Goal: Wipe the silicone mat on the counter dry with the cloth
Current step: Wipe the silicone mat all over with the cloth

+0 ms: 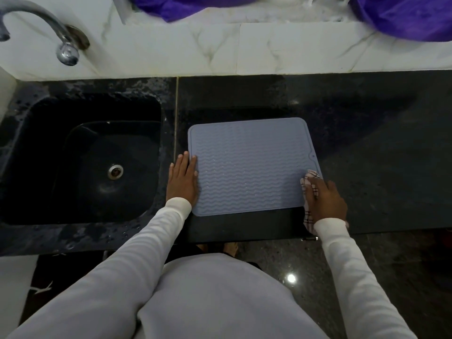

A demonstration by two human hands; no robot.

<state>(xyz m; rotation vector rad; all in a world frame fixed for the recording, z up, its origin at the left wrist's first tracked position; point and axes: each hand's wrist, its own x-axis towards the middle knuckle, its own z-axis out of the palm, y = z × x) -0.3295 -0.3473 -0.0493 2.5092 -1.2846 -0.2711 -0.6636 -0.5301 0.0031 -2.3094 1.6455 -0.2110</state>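
Observation:
A pale blue silicone mat [249, 165] with wavy ridges lies flat on the dark counter [367, 148]. My left hand [183, 179] rests flat on the mat's left edge, fingers straight. My right hand [325, 201] presses a white cloth with dark check lines [308, 179] onto the mat's near right corner. Most of the cloth is hidden under the hand; a strip of it shows by my wrist.
A black sink [49, 167] sits left of the mat, with water drops on its rim and a chrome tap [66, 50] above it. A white marble ledge [269, 50] runs behind the counter, with purple fabric [403, 15] on it. The counter's front edge is close to my body.

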